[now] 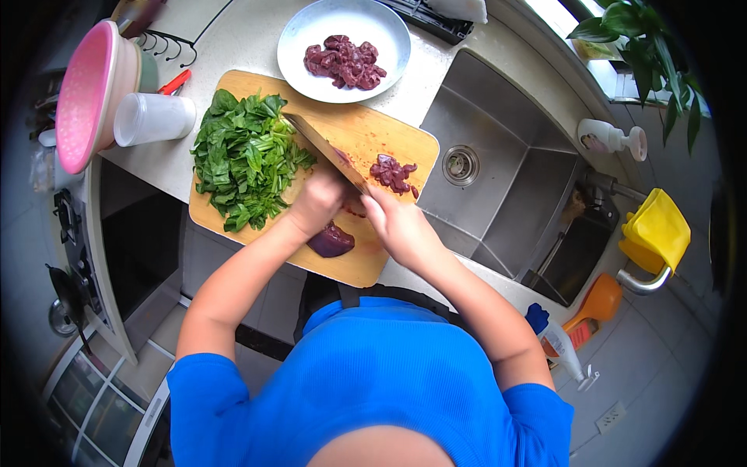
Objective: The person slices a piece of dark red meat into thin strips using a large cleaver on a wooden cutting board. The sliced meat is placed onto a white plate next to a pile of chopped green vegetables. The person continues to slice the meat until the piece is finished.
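Note:
My right hand (401,233) is closed round the handle of a kitchen knife (323,148), its broad blade slanting to the far left over a wooden cutting board (412,140). Beside the blade my left hand (319,202) is curled down on dark red liver, its fingertips mostly hidden. A larger chunk of liver (331,240) lies just nearer than that hand. Small cut liver pieces (392,173) sit right of the blade. Chopped leafy greens (241,159) are heaped over the board's left side.
A white plate (292,50) of cut liver stands behind the board. To the right is a steel sink (482,117). A white plastic cup (154,119), pink basin (82,97) and red-handled tool (174,82) are at the left. Yellow cloth (657,229) hangs far right.

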Demonstrator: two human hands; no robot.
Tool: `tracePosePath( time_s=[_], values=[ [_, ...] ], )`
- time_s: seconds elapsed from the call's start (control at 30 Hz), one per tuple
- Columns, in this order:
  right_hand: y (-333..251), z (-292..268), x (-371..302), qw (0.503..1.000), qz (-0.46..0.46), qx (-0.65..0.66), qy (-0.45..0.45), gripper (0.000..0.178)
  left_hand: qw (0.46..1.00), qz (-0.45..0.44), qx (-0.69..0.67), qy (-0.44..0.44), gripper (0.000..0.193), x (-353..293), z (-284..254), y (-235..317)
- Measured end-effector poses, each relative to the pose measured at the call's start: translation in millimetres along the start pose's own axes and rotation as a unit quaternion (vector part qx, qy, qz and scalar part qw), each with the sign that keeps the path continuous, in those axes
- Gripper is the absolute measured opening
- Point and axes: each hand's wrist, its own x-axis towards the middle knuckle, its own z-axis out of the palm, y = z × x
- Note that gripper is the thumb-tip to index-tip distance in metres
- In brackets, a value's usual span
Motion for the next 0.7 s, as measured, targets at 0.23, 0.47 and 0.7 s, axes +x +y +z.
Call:
tracePosePath(
  time_s=[0.23, 0.47, 0.7],
  values=[
    [15, -19, -21, 0.999, 0.033, 0.016, 0.004, 0.042, 0.999, -0.015, -0.034, -0.011, 0.019, 11, -13, 9],
    [12, -47, -53, 0.99, 0.09, 0.104, 0.01, 0.04, 0.996, -0.085, -0.017, 0.015, 0.022, 40, -28, 17],
    [14, -43, -57, 0.992, 0.097, 0.084, -0.021, 0.041, 0.996, -0.08, 0.013, 0.032, 0.026, 16, -18, 21]
  ],
)
